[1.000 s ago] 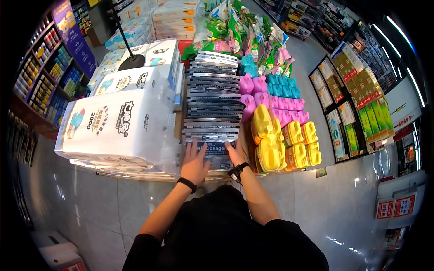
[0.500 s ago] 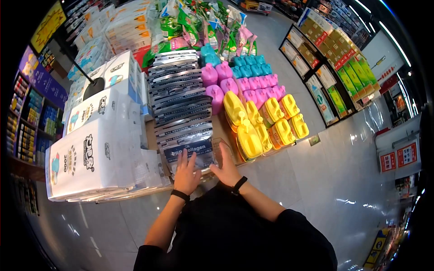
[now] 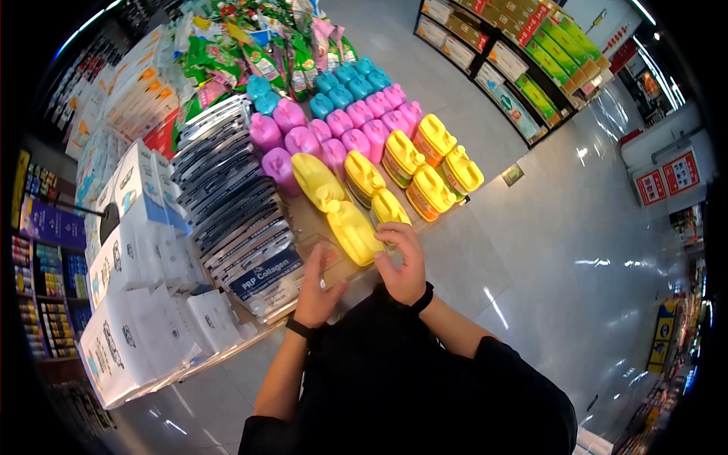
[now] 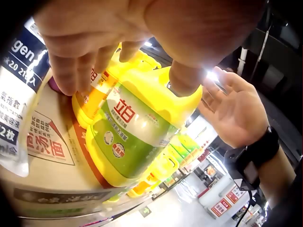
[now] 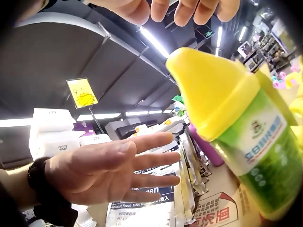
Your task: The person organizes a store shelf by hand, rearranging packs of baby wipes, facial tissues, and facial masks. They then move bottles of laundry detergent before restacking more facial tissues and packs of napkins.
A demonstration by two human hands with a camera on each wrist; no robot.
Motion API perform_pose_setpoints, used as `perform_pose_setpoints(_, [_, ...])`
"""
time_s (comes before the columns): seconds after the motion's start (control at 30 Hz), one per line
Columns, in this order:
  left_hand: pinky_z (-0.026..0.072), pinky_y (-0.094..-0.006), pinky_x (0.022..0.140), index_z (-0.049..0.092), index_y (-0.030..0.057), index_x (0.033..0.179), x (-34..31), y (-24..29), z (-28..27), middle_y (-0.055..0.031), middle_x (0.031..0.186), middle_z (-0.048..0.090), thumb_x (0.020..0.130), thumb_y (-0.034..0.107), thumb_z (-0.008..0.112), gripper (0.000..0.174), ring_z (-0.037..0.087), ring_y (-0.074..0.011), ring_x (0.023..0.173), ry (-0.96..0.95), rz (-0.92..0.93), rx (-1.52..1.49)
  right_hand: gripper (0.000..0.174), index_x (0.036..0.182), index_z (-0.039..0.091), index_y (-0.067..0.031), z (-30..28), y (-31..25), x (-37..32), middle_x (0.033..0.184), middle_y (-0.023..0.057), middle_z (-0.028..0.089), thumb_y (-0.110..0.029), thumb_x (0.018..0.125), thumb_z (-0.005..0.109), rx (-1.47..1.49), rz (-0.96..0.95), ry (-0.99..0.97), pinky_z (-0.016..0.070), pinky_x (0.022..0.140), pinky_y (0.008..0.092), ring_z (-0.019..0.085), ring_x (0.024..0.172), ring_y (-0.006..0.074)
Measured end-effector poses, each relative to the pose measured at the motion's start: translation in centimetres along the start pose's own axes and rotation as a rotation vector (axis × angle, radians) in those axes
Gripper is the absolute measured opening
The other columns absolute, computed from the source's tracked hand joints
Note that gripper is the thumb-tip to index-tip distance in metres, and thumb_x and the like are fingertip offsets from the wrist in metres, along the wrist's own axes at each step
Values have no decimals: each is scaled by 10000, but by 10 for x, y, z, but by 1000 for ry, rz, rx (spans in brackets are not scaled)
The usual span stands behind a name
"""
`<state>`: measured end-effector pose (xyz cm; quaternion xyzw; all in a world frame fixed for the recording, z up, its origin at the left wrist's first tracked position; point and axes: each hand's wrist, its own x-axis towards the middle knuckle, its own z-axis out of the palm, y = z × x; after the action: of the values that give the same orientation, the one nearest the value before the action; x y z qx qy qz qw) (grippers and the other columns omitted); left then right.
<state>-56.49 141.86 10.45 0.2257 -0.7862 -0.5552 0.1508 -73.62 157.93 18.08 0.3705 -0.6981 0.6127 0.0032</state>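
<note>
My left hand is held up with fingers extended, between the stack of PRP Collagen packs and the nearest yellow jug. On the jug's near right side is my right hand, its fingers loosely bent and overlapping a neighbouring jug in the head view. Neither hand holds anything. The left wrist view shows the nearest jug's green and white label, with the left hand spread above it. In the right wrist view, right fingertips hang above the jug's yellow top.
Pink jugs and teal jugs stand behind the yellow ones. White wrapped packs are piled at the left. The jugs stand on printed cardboard by the display's front edge. A shelf rack stands across the aisle.
Both hands have left the front collagen pack and shifted right to the nearest yellow jug. The head view has turned right, so the display appears farther left and rotated.
</note>
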Motion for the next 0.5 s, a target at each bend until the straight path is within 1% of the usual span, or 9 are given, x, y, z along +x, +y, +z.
perform_pose_setpoints(0.03, [411,-431,1255,333,-24,1679,6,8,8,-246,1639,477,919,92,806,902,511,-350,1508,4,-32,-38,289,1185,711,-18,-8,8,0,1237,183,702,2,897,727,33,34,-32,517,1051,420,664,1195,359])
perform_pose_setpoints(0.07, [525,-394,1106,411,5,1634,7,27,11,-189,1519,566,927,60,780,800,628,-272,1313,17,-139,-38,282,1181,707,-14,-17,17,1,1225,184,702,2,900,724,67,65,-63,520,1046,416,670,1184,355])
perform_pose_setpoints(0.1, [558,-309,885,524,33,1510,10,28,20,-99,1284,661,951,50,747,602,662,-158,1042,114,-197,-90,276,1178,704,-11,-25,25,1,1214,184,702,2,903,722,102,97,-94,523,1041,412,676,1172,351])
perform_pose_setpoints(0.2, [469,-237,679,621,46,1264,23,37,26,20,926,631,1004,72,707,275,564,-61,756,221,-256,-181,249,1166,703,-6,-35,45,7,1184,168,701,-22,918,710,131,164,-59,524,1021,395,685,1131,330])
perform_pose_setpoints(0.23, [459,-242,679,650,37,1212,30,38,29,15,921,641,1020,104,703,210,551,-67,739,241,-247,-175,249,1166,706,-8,-39,55,8,1188,161,701,-26,917,709,148,191,-51,522,1018,392,684,1129,322])
perform_pose_setpoints(0.27, [459,-243,681,659,33,1186,36,39,29,12,916,645,1030,124,701,185,555,-66,747,231,-275,-141,353,1316,657,-17,-41,68,7,1328,158,664,-82,971,694,129,256,-124,506,1055,393,642,1254,294])
perform_pose_setpoints(0.37, [463,-244,695,684,-2,1122,49,45,31,13,902,669,1076,183,683,191,573,-54,778,244,-317,-123,472,1456,565,-22,-26,99,0,1376,152,643,-124,1016,701,253,588,-152,473,1118,400,633,1264,298])
perform_pose_setpoints(0.4, [459,-240,697,692,-6,1116,52,51,32,18,901,673,1085,191,675,201,566,-51,775,254,-334,-95,548,1571,470,-25,-12,131,-18,1426,133,626,-210,1089,652,348,677,-228,460,1141,379,608,1302,253])
perform_pose_setpoints(0.5, [444,-227,706,715,-12,1094,56,71,29,29,894,676,1102,207,659,226,548,-42,779,249,-442,-120,554,1597,444,-9,-12,133,-6,1474,156,604,-271,1132,589,675,1008,-329,435,1168,358,569,1359,249])
